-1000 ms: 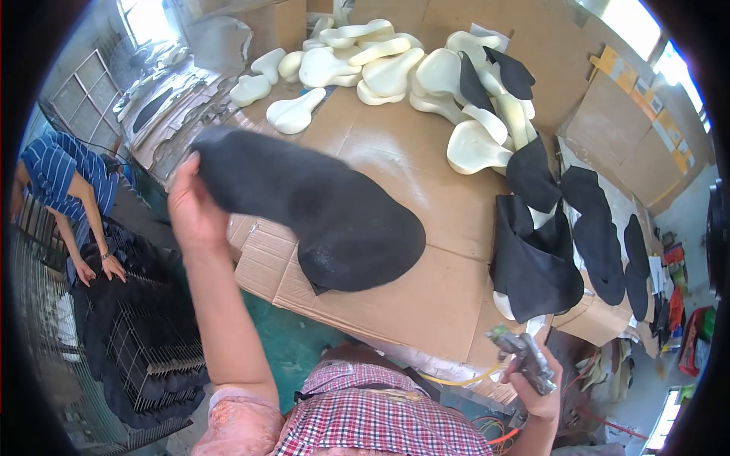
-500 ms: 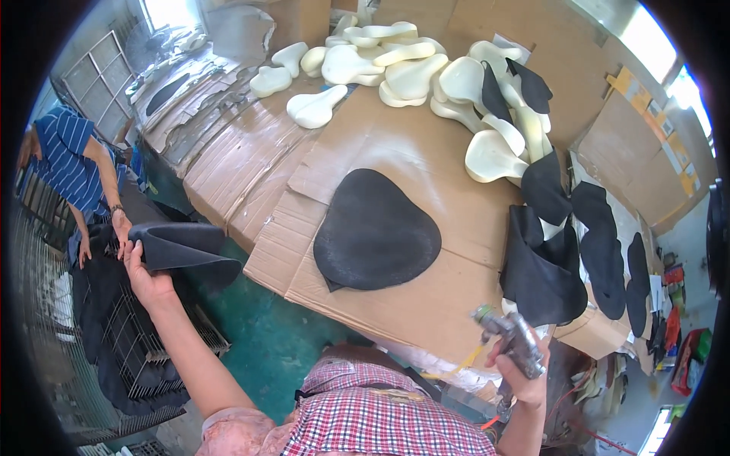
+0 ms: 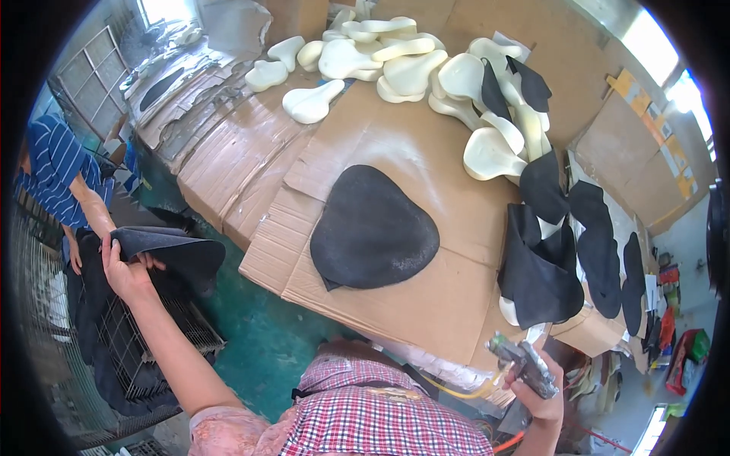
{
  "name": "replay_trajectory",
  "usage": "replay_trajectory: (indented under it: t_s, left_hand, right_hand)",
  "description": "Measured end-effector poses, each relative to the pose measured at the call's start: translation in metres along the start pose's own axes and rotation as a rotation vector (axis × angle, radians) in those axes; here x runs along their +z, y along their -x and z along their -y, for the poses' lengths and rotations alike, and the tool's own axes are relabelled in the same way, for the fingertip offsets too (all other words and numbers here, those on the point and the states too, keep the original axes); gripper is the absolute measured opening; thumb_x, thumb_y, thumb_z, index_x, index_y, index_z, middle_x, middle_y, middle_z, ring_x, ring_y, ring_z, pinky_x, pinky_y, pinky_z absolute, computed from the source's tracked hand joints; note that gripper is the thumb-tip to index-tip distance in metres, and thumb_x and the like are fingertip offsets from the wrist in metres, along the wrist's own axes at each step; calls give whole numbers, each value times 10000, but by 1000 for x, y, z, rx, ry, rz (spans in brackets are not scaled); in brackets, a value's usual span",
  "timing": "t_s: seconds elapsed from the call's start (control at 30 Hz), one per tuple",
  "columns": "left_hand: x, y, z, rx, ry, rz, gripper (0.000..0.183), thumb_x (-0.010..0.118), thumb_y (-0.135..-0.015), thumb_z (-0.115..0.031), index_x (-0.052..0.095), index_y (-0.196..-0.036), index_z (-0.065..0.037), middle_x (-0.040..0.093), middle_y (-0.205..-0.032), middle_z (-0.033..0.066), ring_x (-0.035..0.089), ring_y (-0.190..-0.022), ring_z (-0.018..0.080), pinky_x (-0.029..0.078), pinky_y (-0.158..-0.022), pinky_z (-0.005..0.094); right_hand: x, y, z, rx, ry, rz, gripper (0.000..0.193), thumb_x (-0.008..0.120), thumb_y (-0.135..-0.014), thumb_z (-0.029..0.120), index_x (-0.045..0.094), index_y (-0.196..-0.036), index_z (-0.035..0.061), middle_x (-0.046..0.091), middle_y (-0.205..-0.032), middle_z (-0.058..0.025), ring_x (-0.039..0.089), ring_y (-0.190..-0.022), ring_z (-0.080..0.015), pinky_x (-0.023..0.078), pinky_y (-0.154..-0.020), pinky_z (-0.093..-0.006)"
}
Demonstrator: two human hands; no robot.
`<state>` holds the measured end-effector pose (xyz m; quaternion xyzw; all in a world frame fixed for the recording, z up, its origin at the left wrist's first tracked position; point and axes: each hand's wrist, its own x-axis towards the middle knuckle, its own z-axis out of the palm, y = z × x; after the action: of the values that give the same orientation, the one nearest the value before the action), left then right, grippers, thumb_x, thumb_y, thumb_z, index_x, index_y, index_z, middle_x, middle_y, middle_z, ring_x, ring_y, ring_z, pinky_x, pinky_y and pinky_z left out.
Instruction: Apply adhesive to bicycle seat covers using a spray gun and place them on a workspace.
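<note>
Left hand grips a bent black cover sheet; right hand holds a spray gun

The left hand, out at the far left, pinches the edge of the bent black cover sheet, thumb on the near side. The sheet hangs beside a wire rack, above the green floor at its free end. A co-worker in a striped blue shirt stands next to it, 1 forearm reaching just behind the sheet; whether that person grips it, I cannot tell.

The right hand is closed around the metal spray gun, off the near edge of the table. A yellow hose runs close by.

Between the hands, 1 rounded black cover piece lies flat on the cardboard, apart from both. Cream foam saddle pads are heaped along the far side, with 1 pad lying in front. To the right, a draped black cover lies over something pale, and 2 long black covers lie beyond it.
</note>
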<state>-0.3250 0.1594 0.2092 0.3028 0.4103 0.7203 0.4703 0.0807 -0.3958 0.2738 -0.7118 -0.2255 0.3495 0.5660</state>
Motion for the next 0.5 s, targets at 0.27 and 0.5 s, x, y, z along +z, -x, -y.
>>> replay_trajectory:
  t_s: [0.27,0.5]
  left_hand:
    - [15,11,5,148,49,-49,288,453,-924,-30,561,-1190,-8,572,-1134,180,559,-1053,301,463,-922,426]
    - [51,74,53,158,-111,45,308,608,-863,-62,539,-1161,-26,617,-891,79,623,-670,151,514,-581,238]
  right_hand:
    - [-4,-14,-2,-51,116,20,574,650,-669,29,516,-1221,-55,612,-776,-112,613,-698,-173,522,-655,-306]
    - [7,-11,-12,-13,-74,30,547,676,-698,2,526,-1222,-43,642,-890,-80,602,-787,-116,466,-689,-236]
